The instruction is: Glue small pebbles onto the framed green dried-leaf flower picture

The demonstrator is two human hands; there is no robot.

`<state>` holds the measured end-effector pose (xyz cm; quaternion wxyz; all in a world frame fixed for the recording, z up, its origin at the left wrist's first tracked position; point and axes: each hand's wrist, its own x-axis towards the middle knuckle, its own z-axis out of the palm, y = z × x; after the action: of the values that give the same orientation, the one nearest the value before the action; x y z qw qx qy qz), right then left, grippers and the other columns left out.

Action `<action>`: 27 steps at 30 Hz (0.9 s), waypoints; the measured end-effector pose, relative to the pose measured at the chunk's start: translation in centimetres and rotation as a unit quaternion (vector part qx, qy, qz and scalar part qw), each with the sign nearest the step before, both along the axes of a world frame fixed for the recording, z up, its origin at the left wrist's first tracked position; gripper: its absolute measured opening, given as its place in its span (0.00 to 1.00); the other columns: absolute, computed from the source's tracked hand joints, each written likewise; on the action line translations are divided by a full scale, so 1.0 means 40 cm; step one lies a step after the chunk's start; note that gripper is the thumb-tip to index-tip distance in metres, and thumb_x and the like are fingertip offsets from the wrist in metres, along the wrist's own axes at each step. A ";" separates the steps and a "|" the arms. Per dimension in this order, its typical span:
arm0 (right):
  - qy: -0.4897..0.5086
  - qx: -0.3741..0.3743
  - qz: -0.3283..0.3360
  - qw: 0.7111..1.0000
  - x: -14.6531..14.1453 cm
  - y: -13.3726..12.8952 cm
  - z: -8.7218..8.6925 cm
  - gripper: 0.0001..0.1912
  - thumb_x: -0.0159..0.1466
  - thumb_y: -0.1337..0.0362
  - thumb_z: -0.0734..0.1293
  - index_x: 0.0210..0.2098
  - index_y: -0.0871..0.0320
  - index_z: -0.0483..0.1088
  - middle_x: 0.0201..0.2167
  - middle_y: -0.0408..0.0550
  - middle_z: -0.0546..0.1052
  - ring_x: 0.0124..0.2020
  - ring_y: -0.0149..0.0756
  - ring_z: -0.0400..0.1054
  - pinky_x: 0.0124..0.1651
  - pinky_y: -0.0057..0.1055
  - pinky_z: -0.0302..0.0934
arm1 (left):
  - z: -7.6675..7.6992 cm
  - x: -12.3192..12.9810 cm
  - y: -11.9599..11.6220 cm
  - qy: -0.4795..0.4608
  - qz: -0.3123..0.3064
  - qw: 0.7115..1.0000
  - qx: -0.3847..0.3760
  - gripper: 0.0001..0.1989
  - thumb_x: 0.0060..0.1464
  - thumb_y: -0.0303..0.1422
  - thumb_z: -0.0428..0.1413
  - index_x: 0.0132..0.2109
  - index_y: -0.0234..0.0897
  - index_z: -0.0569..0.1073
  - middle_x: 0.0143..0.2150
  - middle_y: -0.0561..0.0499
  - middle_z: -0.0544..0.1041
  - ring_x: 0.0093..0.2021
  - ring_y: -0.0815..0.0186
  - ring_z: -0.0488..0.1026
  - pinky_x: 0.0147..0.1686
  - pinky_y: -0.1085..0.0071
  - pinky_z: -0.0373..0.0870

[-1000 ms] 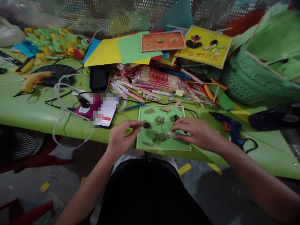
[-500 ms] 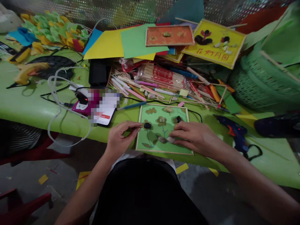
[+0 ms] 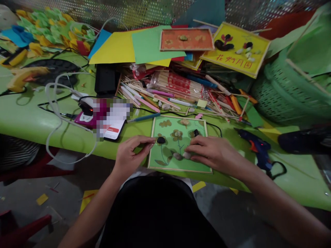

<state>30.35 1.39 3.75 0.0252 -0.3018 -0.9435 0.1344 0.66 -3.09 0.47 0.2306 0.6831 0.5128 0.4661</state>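
Note:
A green picture board [image 3: 152,156] with a thin wooden-stick frame lies on the table in front of me, decorated with drawn flowers and several pebbles. At its left edge, my left hand [image 3: 133,151] is closed, thumb and forefinger pinched together beside a black pebble [image 3: 160,140]; whatever is between them is too small to make out. My right hand [image 3: 212,151] reaches over the board's right side, fingers closed about a pale pebble [image 3: 186,155]. Touching distance to its left sits a grey-brown pebble [image 3: 177,156]. Another black pebble [image 3: 196,132] shows just above my right knuckles.
To the right lies a dark blue glue gun [image 3: 258,146]; a yellow glue gun [image 3: 24,77] is far left. A phone [image 3: 116,124] and a purple power strip [image 3: 90,117] with looping cables stand left. Sticks, pens and a green basket [image 3: 292,89] fill the back.
The view has shifted slightly. Both hands keep nearly the same places at the board, and the pebbles appear unmoved on it.

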 end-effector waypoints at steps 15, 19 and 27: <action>0.070 0.066 -0.080 0.992 0.035 -0.122 -0.003 0.21 0.68 0.66 0.65 0.60 0.51 0.68 0.51 0.50 0.78 0.52 0.43 0.71 0.53 0.43 0.65 | -0.013 -0.009 -0.006 0.007 0.003 1.000 0.010 0.05 0.57 0.27 0.60 0.40 0.40 0.79 0.36 0.51 0.83 0.35 0.68 0.80 0.39 0.72 0.78; 0.031 0.061 -0.074 0.995 0.025 -0.148 -0.020 0.27 0.68 0.63 0.65 0.66 0.53 0.61 0.60 0.52 0.73 0.58 0.46 0.67 0.57 0.47 0.62 | -0.013 -0.009 -0.009 0.013 0.004 1.000 0.009 0.06 0.57 0.26 0.60 0.40 0.40 0.78 0.36 0.51 0.83 0.36 0.69 0.80 0.39 0.72 0.78; 0.004 0.086 -0.065 0.994 0.014 -0.161 -0.035 0.28 0.69 0.61 0.64 0.67 0.56 0.59 0.62 0.51 0.72 0.57 0.45 0.68 0.56 0.45 0.60 | -0.011 -0.008 -0.008 0.020 0.001 1.000 0.021 0.06 0.57 0.25 0.60 0.40 0.40 0.78 0.36 0.52 0.83 0.36 0.69 0.80 0.39 0.73 0.77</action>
<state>30.89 -5.05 2.34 0.0635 -0.3585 -0.9299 0.0523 0.34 -3.41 0.01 0.2057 0.6963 0.5083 0.4630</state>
